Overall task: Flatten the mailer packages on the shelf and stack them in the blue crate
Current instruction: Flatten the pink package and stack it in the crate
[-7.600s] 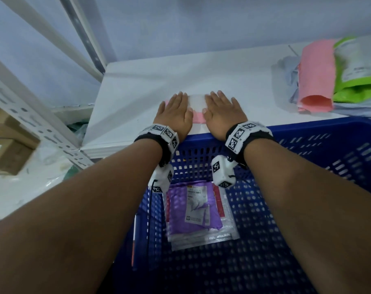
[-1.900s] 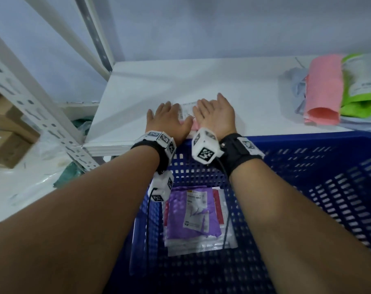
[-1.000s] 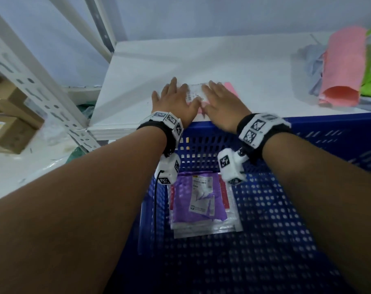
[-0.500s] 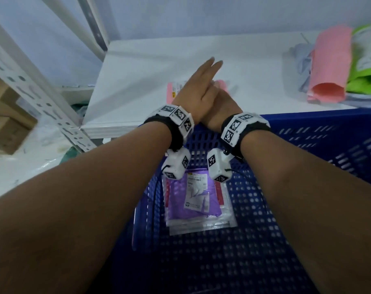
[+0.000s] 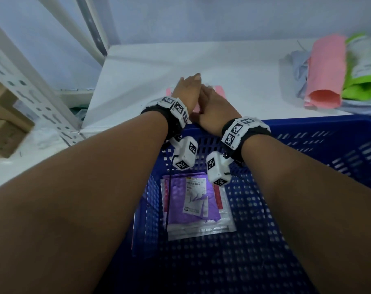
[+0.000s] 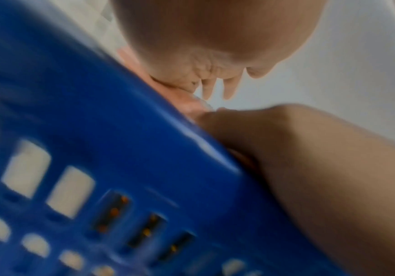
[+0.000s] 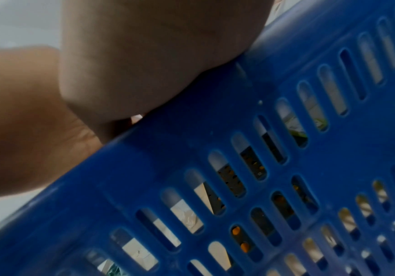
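A pink mailer (image 5: 220, 91) lies on the white shelf (image 5: 244, 66) just beyond the blue crate (image 5: 320, 126). Both hands are on it. My left hand (image 5: 187, 88) is tilted on its edge with straight fingers, leaning against my right hand (image 5: 213, 106), which lies flat on the mailer. In the left wrist view the left fingers (image 6: 217, 87) point straight onto the shelf beside the pink mailer (image 6: 132, 59). The right wrist view shows only the heel of the right hand (image 7: 156, 56) over the crate (image 7: 274, 168) rim. In the crate a purple mailer (image 5: 176, 200) tops a flat stack.
Loose mailers are piled at the shelf's right end: a pink one (image 5: 324, 71), a green one (image 5: 362, 81) and grey-blue ones (image 5: 298, 66). A white perforated shelf upright (image 5: 32, 81) stands at the left, with cardboard boxes (image 5: 4, 128) beyond it.
A second ago both palms lay flat side by side on the mailer. The left hand then swept across over the right, and now it has drawn back and stands on edge beside it.
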